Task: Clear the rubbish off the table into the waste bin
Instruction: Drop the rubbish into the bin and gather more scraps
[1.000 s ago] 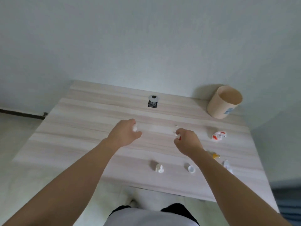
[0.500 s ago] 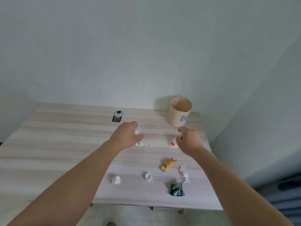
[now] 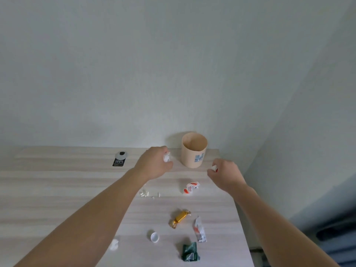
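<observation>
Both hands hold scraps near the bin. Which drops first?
Left, probably. The left hand with its white scrap sits just beside the bin rim; the right hand holds its scrap lower and nearer the person.

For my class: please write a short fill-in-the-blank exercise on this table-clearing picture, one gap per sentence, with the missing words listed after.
1. The left hand is closed on a crumpled ____ scrap of paper.
2. The beige waste bin stands on the table, between the two ____.
3. The sweet in the ____ wrapper lies on the table.
4. The bottle cap lies to the left of the dark ____ wrapper.

Missing words: white; hands; gold; green
</observation>
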`<state>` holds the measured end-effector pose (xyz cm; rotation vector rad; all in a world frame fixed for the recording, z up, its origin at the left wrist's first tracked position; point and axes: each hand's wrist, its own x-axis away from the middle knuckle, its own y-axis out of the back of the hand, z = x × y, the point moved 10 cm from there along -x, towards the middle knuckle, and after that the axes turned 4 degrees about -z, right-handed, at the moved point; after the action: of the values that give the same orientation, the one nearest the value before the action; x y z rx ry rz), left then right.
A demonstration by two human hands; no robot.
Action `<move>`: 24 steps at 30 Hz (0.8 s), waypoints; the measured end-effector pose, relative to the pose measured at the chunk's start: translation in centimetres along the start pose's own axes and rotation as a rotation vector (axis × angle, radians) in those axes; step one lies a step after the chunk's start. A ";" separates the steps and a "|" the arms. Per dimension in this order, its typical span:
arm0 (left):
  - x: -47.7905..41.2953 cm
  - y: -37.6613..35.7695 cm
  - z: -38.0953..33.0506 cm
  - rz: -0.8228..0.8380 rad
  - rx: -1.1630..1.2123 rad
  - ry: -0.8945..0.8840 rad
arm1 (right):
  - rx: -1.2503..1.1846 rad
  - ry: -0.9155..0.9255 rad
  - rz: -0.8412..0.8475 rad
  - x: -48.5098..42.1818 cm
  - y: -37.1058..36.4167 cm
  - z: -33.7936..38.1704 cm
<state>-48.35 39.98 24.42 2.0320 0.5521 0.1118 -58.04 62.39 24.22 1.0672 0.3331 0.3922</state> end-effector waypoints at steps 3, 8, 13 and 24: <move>-2.6 -0.4 -0.7 0.022 0.000 -0.043 | 0.008 -0.035 -0.005 -1.2 0.2 -0.5; -7.0 -1.9 -2.0 0.047 -0.009 -0.111 | 0.049 -0.070 -0.030 -3.6 0.6 -1.6; -10.5 -2.8 -3.7 0.048 -0.055 -0.140 | 0.063 -0.093 -0.041 -6.6 2.0 -3.0; -17.0 -7.1 -7.8 0.111 -0.160 -0.045 | 0.113 -0.065 -0.056 -17.1 5.1 -8.8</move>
<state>-68.30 41.91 24.89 1.9040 0.3894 0.1708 -77.80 63.48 26.08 1.1759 0.3293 0.2900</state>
